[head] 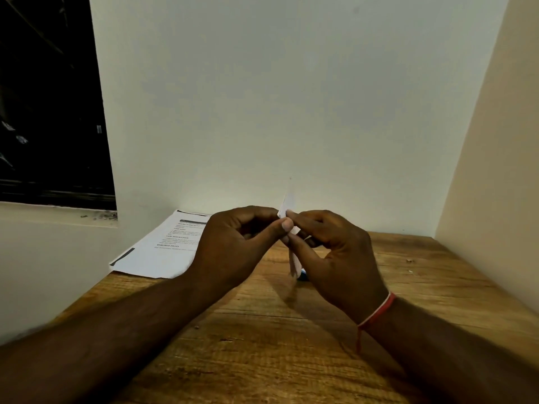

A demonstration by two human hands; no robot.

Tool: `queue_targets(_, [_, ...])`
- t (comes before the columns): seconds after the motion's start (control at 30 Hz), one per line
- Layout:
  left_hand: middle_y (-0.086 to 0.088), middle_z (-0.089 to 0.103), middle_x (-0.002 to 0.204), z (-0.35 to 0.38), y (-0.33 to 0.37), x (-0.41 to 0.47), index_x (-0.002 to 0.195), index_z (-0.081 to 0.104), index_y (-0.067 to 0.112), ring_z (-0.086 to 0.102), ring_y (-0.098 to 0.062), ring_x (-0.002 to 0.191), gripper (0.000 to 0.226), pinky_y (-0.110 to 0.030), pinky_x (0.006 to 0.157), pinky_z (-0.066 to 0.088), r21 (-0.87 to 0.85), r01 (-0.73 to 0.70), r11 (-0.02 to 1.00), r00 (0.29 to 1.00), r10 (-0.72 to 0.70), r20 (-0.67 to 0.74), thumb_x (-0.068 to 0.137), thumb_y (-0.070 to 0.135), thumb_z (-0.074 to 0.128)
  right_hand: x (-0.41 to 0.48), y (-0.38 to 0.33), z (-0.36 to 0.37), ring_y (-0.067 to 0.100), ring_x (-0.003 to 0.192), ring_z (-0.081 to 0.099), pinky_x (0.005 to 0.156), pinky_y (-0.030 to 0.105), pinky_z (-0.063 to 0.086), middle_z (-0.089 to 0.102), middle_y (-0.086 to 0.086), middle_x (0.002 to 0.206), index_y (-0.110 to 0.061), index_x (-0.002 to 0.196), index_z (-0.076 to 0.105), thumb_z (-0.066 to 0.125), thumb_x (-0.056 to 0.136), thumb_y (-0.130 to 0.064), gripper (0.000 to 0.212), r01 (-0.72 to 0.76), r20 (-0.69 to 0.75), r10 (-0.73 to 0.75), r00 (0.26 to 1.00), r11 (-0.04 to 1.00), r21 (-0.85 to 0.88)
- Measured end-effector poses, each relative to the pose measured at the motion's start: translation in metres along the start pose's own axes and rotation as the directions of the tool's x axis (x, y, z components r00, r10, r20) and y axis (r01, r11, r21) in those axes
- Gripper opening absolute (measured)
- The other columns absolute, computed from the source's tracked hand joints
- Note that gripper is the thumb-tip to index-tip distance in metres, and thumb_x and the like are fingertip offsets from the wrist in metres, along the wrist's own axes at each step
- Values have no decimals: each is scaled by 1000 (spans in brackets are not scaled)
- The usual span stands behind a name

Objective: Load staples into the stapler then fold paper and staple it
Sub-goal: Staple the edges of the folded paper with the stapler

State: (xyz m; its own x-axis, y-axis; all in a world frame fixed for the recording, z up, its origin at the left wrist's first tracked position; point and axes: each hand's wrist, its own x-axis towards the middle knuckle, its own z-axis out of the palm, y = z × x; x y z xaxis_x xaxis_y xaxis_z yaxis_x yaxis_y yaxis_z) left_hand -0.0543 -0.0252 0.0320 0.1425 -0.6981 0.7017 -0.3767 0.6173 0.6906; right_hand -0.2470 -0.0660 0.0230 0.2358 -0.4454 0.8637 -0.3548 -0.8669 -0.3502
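Pale wall (291, 97) fills the back, with a dark window (49, 97) at far left. Wooden table (262, 345) runs below it. Printed sheets (157, 252) lie flat at the table's back left corner, against the wall.

2 hands meet at centre, raised above the table. Left hand (233, 246) has its fingers curled and its thumb tip pressed on a folded white paper strip (287, 204). Right hand (335, 258) pinches the same strip from the other side. The strip stands roughly upright, edge-on, sticking out above and below the fingers.

Red thread bracelet (379, 310) on right wrist. Small blue object (303, 277) on the table, mostly hidden behind the right hand; cannot tell what it is.
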Motion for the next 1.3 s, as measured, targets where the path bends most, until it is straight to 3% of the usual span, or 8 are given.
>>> queue_targets(0.43, [10, 88, 93, -5, 4, 3, 104, 88, 15, 82, -1, 92, 21, -10, 80, 58, -163, 92, 982, 994, -81, 77, 109, 21, 69, 2, -1, -5, -2, 103, 74, 83, 9, 57, 78, -9, 118, -19, 130, 80, 85, 93, -23, 37, 9, -5, -9, 1000, 999, 32])
queue_targets(0.57, [1, 89, 99, -5, 3, 3, 111, 88, 7, 84, -10, 97, 26, -16, 82, 62, -224, 146, 964, 987, -126, 102, 112, 19, 65, 2, -2, -6, -2, 105, 74, 84, 10, 58, 78, -9, 118, -18, 128, 81, 86, 93, -20, 36, 28, 3, -28, 1000, 999, 33])
queue_targets(0.7, [-8, 88, 109, -5, 1, 4, 116, 86, 4, 85, -23, 106, 23, -27, 91, 67, -255, 175, 951, 982, -149, 118, 111, 17, 67, 2, -1, -7, 1, 108, 74, 86, 14, 60, 78, -7, 120, -19, 128, 81, 85, 93, -20, 35, 27, 9, -27, 1000, 999, 30])
queue_targets(0.9, [0, 89, 99, -5, -3, 3, 106, 90, 16, 85, -18, 99, 10, -37, 93, 68, -147, 113, 983, 993, -106, 59, 101, 14, 82, 2, -4, -6, 2, 111, 73, 86, 14, 60, 79, -9, 118, -21, 126, 82, 84, 94, -21, 33, 22, 34, -24, 999, 998, 53])
queue_targets(0.97, [8, 88, 95, -6, -3, 3, 105, 91, 22, 84, -10, 95, 10, -28, 88, 65, -33, 57, 998, 998, -55, 42, 100, 19, 83, 2, -7, -7, 0, 110, 74, 85, 11, 58, 80, -12, 115, -22, 122, 83, 85, 93, -27, 30, -27, 30, 24, 999, 996, 88])
queue_targets(1.07, [12, 88, 98, -5, -2, 2, 109, 91, 24, 83, -8, 99, 12, -28, 88, 66, 50, 0, 999, 999, -2, 46, 98, 26, 86, 2, -9, -7, -2, 102, 77, 82, 14, 61, 82, -18, 106, -27, 113, 86, 84, 91, -35, 23, -164, 10, 164, 986, 973, 162])
queue_targets(1.2, [17, 86, 97, -2, -2, 3, 103, 89, 31, 81, -2, 96, 7, -15, 83, 61, 80, -28, 996, 999, 25, 48, 99, 27, 85, 3, -6, -7, 6, 94, 80, 81, 29, 67, 84, -17, 96, -29, 106, 87, 80, 99, -30, 10, -263, -4, 267, 964, 951, 161])
queue_targets(1.3, [12, 86, 98, -1, -2, 4, 103, 89, 25, 82, -5, 97, 7, -21, 87, 64, 17, 15, 1000, 997, -16, 71, 102, 23, 82, 5, -7, -8, 10, 86, 78, 76, 29, 66, 82, -15, 90, -28, 101, 86, 75, 102, -29, 11, -314, 15, 317, 948, 930, 189])
